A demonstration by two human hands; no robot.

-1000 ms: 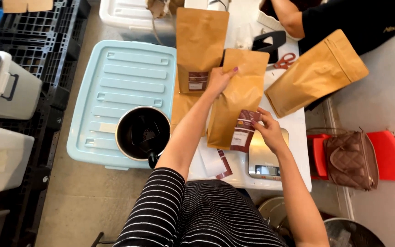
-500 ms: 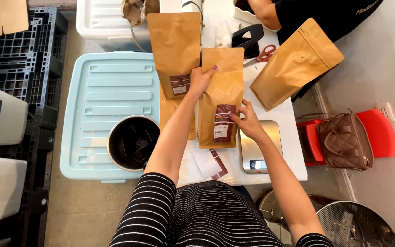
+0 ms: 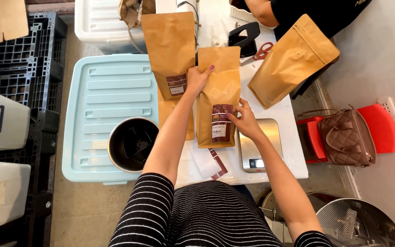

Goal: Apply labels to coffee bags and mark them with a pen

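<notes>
A flat brown paper pouch (image 3: 220, 87) with a dark red label lies on the white table (image 3: 293, 155). My left hand (image 3: 198, 78) grips its upper left edge. My right hand (image 3: 242, 120) presses on the label at its lower right side. Another brown labelled pouch (image 3: 170, 50) lies just left of it, partly over a further pouch beneath (image 3: 177, 114). A fuller brown pouch (image 3: 289, 59) rests tilted at the right.
A steel scale (image 3: 259, 146) sits by my right hand. A dark metal bowl (image 3: 131, 144) stands on a pale blue bin lid (image 3: 101, 96). Red scissors (image 3: 262, 51) and another person's arm (image 3: 264, 13) are at the far end. A brown handbag (image 3: 346, 137) rests on a red stool.
My view has shifted slightly. The pouch stays under both hands, and my right hand has slid a little along the label's edge.
</notes>
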